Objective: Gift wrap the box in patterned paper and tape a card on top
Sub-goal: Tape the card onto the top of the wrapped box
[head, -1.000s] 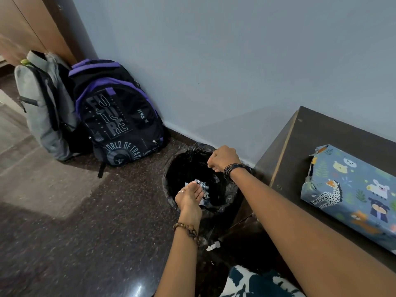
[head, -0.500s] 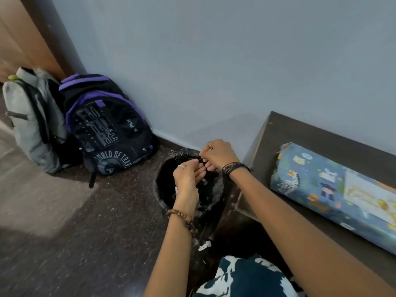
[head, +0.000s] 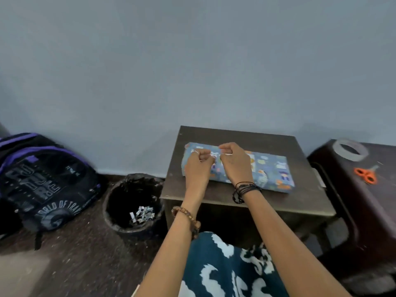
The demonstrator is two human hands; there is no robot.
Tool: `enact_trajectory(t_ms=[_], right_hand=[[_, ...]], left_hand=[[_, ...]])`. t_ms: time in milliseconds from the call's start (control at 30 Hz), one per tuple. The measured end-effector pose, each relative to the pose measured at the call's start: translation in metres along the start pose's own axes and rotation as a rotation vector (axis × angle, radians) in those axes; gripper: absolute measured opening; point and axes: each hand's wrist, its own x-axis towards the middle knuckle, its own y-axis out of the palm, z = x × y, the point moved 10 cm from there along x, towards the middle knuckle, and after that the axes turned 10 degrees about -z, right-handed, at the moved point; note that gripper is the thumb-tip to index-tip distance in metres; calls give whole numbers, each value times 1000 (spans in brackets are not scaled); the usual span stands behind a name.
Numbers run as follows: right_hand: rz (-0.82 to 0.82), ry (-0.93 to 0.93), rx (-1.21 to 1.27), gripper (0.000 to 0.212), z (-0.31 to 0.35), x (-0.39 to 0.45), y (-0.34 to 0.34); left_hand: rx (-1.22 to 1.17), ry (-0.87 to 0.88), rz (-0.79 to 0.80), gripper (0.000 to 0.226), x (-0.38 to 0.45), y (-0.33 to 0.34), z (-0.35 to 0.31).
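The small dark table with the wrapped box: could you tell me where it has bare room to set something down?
The table is bare along its near edge in front of the wrapped box, with a thinner strip behind it by the wall. The left hand and right hand crowd the box's left half.

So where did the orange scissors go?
The orange scissors lie on the dark stool at the right edge of the head view, just in front of the tape roll, right of the wrapped box.
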Motion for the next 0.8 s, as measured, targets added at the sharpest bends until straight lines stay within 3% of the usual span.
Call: enact_trajectory(t_ms=[133, 233, 333, 433, 600, 800], right_hand=[[-267, 120, -53, 42, -48, 4, -82], [-381, 261, -87, 63, -91, 7, -125], [-305, 436, -41, 83, -135, 6, -122], [-259, 440, -62, 77, -155, 9, -110], [-273, 406, -25, 65, -163, 43, -109], [-283, 390, -30, 74, -172, 79, -106]], left_hand=[[127, 114, -102, 60, 6, -15, 3], [135, 9, -111, 87, 22, -30, 29], [165, -82, -40, 75, 25, -22, 55], [161, -96, -93, 51, 30, -15, 60], [227, -57, -105, 51, 52, 3, 59], [266, -37, -98, 47, 76, 24, 59]])
